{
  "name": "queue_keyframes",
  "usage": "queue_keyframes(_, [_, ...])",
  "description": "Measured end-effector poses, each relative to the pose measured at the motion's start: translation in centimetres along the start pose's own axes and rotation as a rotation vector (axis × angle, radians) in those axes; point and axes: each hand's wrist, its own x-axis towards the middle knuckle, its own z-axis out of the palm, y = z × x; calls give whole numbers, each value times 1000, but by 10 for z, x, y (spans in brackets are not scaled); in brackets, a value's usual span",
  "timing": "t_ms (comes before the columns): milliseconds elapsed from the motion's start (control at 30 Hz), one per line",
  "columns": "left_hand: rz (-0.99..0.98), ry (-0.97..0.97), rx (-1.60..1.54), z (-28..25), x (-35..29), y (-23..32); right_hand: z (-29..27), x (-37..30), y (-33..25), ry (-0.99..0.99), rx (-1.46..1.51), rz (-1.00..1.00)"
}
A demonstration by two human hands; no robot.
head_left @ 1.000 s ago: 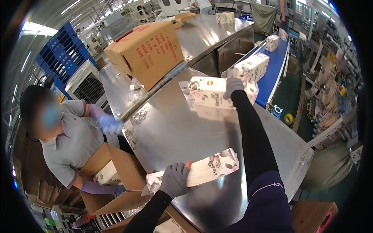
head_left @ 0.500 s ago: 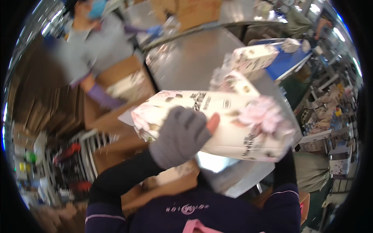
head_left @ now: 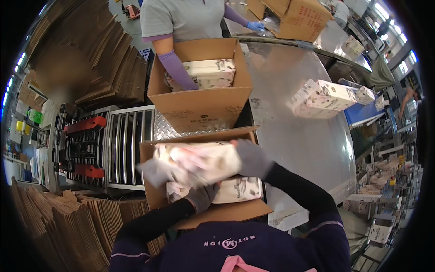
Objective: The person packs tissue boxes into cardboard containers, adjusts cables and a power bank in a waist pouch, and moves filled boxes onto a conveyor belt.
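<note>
A cream tissue pack [head_left: 199,161] printed with pink flowers is tilted and blurred by motion above an open carton [head_left: 204,222]. My right hand [head_left: 253,158], in a grey glove, grips its right end. Grey-gloved too, my left hand [head_left: 201,197] is closed at the pack's lower edge, its fingers partly hidden beneath. Another tissue pack [head_left: 244,189] lies inside the carton, just right of my left hand. A blurred grey patch shows at the held pack's left end; I cannot tell what it is.
Beyond my carton stands a second open carton [head_left: 204,102] with packs inside and a co-worker's purple sleeve [head_left: 176,70] reaching in. A metal table [head_left: 303,158] runs along the right, with several packs [head_left: 333,95] at a blue conveyor [head_left: 364,113]. Rollers [head_left: 131,147] and flattened cardboard [head_left: 68,222] fill the left.
The pack has moved left and down from over the metal table to above the open carton. My right hand now shows at its right end; my left hand has shifted from its top to its lower edge.
</note>
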Motion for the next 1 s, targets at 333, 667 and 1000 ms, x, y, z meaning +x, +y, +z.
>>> queue_keyframes(333, [125,-240,-200,-11,27,-50,218,72,89,-706,-97,203])
queue_keyframes(667, [85,-309,43,28,25,-23,-33,-410,-46,503,-747,1469])
queue_keyframes(1000, [258,-313,-31,-2,17,-40,71,-727,-319,424,-172,2680])
